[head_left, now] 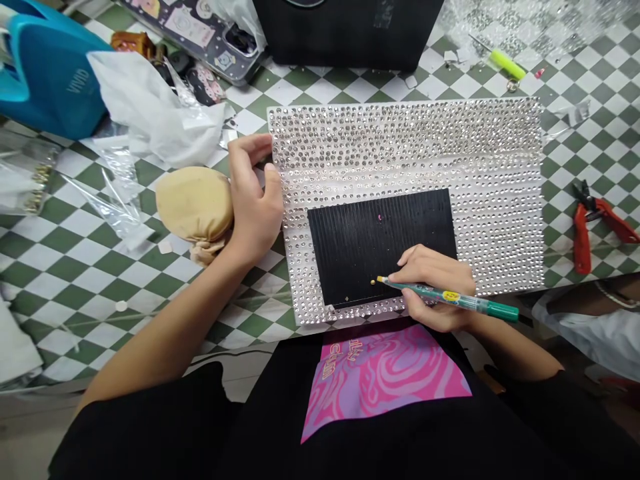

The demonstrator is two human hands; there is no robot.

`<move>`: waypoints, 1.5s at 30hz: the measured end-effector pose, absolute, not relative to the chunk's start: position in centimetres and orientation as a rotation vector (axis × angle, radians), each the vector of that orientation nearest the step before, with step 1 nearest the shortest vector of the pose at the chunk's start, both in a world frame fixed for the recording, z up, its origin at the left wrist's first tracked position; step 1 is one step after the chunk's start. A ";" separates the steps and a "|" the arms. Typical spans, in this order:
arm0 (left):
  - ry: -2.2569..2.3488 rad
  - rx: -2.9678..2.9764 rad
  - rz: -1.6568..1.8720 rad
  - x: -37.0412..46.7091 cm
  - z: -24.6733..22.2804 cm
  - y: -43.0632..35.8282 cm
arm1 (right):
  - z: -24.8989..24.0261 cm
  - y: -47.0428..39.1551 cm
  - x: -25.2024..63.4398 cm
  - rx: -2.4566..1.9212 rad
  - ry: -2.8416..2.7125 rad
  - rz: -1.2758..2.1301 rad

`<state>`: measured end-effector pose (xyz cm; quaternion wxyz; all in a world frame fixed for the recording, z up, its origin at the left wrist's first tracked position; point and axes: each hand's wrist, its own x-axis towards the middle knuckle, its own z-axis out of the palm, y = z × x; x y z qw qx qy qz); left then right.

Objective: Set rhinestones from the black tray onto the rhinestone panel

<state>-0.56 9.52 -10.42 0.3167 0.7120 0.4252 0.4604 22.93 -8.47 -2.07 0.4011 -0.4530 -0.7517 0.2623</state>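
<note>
A white board (500,200) covered in rows of silvery rhinestones lies on the table before me. My left hand (256,200) is closed at its left edge, thumb and fingers against the side. On the board rests a black ridged tray (350,253), slightly tilted in angle. My right hand (435,283) pinches a green pen-shaped picker (467,302) with a yellow tip, low over the tray. Just left of that tip lies a tiny gold piece (373,282). A small pink piece (380,217) sits near the tray's upper part.
Left of the board is a beige cloth-covered pad (195,203), near crumpled white wrapping (155,107). Red-handled pliers (583,237) lie at the right, a yellow-green handled tool (506,63) behind. A black box (347,30) stands at the back; another person's arm (617,293) shows at right.
</note>
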 end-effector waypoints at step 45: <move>1.128 1.860 1.195 -0.6 -10.3 9.4 | -2.0 -7.5 27.6 -1.402 -1.572 0.411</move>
